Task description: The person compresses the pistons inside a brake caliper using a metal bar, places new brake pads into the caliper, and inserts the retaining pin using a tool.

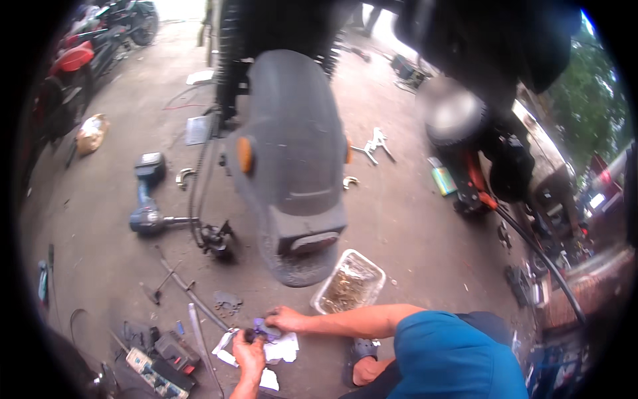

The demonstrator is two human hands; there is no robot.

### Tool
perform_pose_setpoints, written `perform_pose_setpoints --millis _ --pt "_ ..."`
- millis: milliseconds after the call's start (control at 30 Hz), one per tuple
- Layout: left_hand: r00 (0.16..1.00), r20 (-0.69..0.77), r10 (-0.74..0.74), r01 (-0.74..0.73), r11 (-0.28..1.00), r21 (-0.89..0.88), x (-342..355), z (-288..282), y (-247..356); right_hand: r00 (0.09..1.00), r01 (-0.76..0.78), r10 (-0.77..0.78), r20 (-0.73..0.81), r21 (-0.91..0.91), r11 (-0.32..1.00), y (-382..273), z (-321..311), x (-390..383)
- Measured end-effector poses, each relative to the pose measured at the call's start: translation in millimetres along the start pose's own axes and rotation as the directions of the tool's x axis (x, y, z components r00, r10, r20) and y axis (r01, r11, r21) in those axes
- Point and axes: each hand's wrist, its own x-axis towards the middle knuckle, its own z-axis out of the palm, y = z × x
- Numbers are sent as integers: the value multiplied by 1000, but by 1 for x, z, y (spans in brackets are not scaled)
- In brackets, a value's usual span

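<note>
Low on the floor, my left hand (248, 353) has its fingers curled at a small dark item that is too small to name. Close beside it, my right hand (286, 320) reaches across with bent fingers on a small purple piece (267, 330), whose kind is unclear. White paper or cloth (284, 348) lies under and around both hands. Just beyond them are some small flat grey metal parts (228, 300). A long metal rod (199, 300) runs up to my left hand.
A motorbike's grey rear mudguard (294, 133) hangs ahead. Around it are a plastic tub of small metal bits (380, 269), a cordless impact wrench (144, 206), a white clamp-like tool (377, 144) and a green-labelled can (443, 179). A power strip (149, 372) lies at lower left.
</note>
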Motion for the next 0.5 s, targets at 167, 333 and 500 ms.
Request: perform_pose_setpoints --millis 167,333,500 --pt "997 12 -79 77 993 86 -11 3 28 861 -479 499 101 491 727 -40 -4 -17" --pt "987 25 -157 157 987 16 -14 -5 37 862 -501 430 267 571 650 -57 -6 -14" --pt "935 125 -332 352 834 -425 26 -47 81 791 -547 577 204 658 517 -76 -27 18"
